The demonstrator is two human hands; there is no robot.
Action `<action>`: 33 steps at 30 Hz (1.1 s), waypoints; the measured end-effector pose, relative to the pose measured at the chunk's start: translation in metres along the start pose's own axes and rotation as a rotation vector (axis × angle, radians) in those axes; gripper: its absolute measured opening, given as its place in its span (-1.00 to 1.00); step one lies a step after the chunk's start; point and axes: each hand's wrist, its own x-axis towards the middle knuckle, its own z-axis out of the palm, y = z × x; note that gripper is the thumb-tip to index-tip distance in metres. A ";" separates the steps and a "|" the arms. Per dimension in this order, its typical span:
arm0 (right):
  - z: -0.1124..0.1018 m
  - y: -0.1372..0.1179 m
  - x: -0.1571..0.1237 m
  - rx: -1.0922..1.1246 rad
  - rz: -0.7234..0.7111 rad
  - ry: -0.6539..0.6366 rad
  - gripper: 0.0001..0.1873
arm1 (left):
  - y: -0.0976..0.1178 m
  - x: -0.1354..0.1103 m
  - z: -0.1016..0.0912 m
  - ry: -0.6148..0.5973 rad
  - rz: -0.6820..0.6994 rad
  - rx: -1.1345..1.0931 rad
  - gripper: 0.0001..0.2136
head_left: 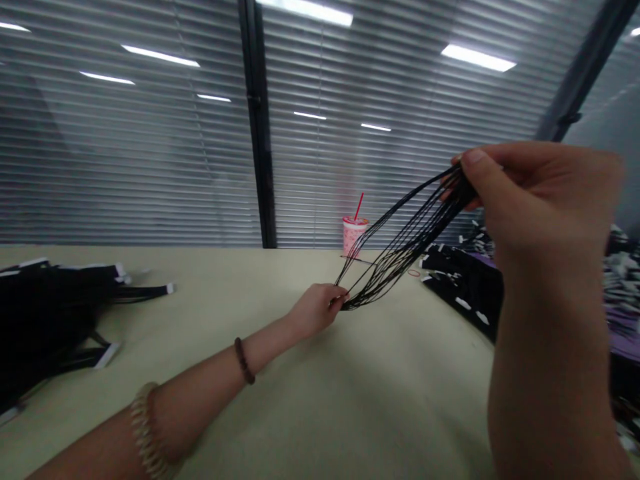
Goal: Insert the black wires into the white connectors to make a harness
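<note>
Spanning both hands, a bundle of thin black strands (431, 227) hangs in the air over the pale tabletop (300, 427), slanting from upper right to lower left. Left hand (315, 310): fingers drawn in, thumb and fingertips pinching the lower end. Right hand (540, 193): higher and nearer the camera, thumb pressed over curled fingers, gripping the upper end. Its fingertips are partly hidden and a little soft in focus; cannot tell how the strand ends sit inside.

Handling note: strands splay mid-span, a few bowing above the main mass. Judgement: an even, gentle pull should bring them parallel; a hard tug on one end could slip some strands out of the pinch or cross them. Better to hold both grips firm and take up slack gradually.

Edges and room: the lidded pink cup (353, 235) with a red straw stands beyond the strands, near the blinds (125, 187). A left pile of black cables (50, 320) with white ends and a right pile of black cables (465, 287) flank the work. Widest room appears to be the pale surface between them; sweeping right would likely snag the right pile first.
</note>
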 end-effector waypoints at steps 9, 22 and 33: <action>-0.016 0.011 0.007 -0.129 -0.002 0.045 -0.60 | 0.003 -0.007 0.016 -0.047 0.033 -0.098 -0.77; -0.012 0.030 0.006 -0.018 -0.072 0.208 -0.70 | 0.006 -0.013 0.018 0.002 0.152 -0.084 -0.78; -0.006 0.062 0.012 -0.111 0.062 0.285 -0.71 | -0.001 -0.013 0.021 0.177 0.254 -0.088 -0.81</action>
